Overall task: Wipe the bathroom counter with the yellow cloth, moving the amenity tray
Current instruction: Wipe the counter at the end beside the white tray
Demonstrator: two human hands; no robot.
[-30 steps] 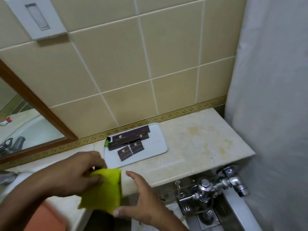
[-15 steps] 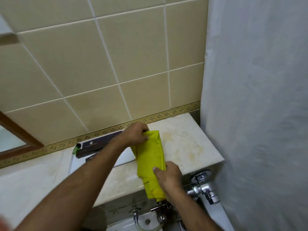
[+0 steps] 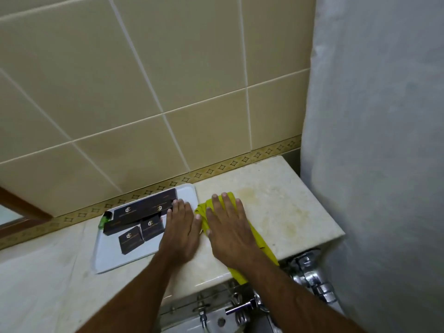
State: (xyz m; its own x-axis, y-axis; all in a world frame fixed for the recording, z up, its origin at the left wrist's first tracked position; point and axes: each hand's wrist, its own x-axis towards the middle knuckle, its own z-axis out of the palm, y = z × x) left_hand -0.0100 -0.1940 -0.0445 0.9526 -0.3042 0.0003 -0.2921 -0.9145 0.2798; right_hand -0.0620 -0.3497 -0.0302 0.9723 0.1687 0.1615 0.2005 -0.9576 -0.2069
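At the far left, the pale stone counter [image 3: 43,280] runs bare beneath the tiled wall. Next comes the white amenity tray [image 3: 105,258], lying flat on the counter with its back edge close to the patterned border strip; dark boxes [image 3: 144,212] lie loosely across it, and a small green item [image 3: 103,221] sits at its back left corner (what it is cannot be told). The left hand [image 3: 181,229] lies open and flat, palm down, across the tray's right edge, fingertips touching one of the boxes. It looks placed to steady the tray or push it aside, so the stone beneath can be reached. Just beside it, the right hand [image 3: 229,230] is also spread open, pressing the yellow cloth [image 3: 260,248] flat to the counter instead of gripping it, which suits wiping: a broad palm spreads the pressure. The cloth's near end hangs over the counter's front edge. To the right lie yellowish stains [image 3: 276,212] on the stone, probably the wipe's first target. Furthest right are chrome valve fittings [image 3: 310,275] below the edge and a white curtain [image 3: 374,164].
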